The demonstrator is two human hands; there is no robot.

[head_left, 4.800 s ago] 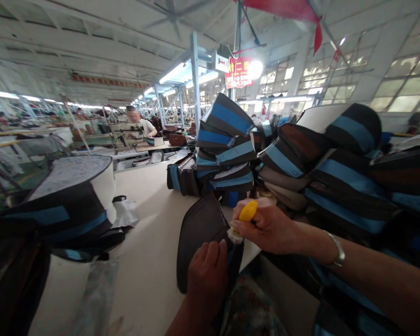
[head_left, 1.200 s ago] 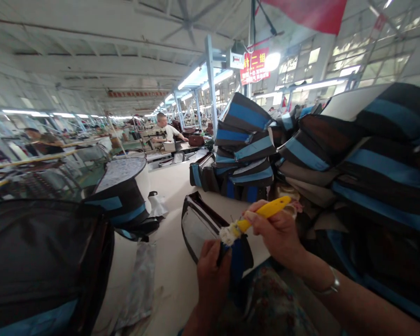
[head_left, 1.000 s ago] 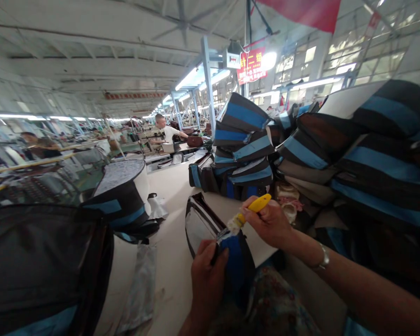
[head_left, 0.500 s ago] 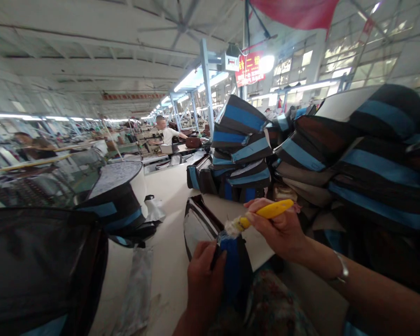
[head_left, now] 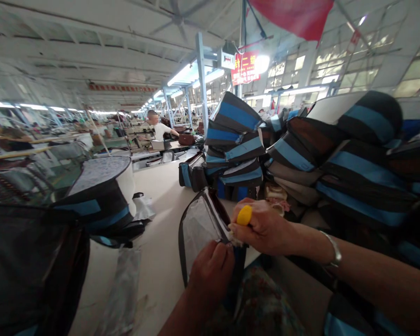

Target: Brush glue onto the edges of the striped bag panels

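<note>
My right hand [head_left: 268,228] is closed around a brush with a yellow handle [head_left: 244,215], whose end points toward me. Its pale bristles are mostly hidden beneath the fingers, close to the bag's edge. My left hand [head_left: 212,273] pinches the rim of an unfinished bag [head_left: 198,219] with a light grey panel, dark trim and a partly hidden blue strip. That bag stands tilted on the pale tabletop [head_left: 161,233], right below both hands.
Stacked dark bag pieces with blue strips [head_left: 241,154] rise behind the hands, and a bigger pile [head_left: 367,172] fills the right. At left are a rounded bag piece [head_left: 94,196] and a large dark bag [head_left: 28,261]. A co-worker [head_left: 159,128] sits beyond the table.
The brush has swung from lying sideways with bristles showing to pointing toward me, with bristles lower at the bag's edge. The bag's grey panel now faces me more, and the view has shifted right.
</note>
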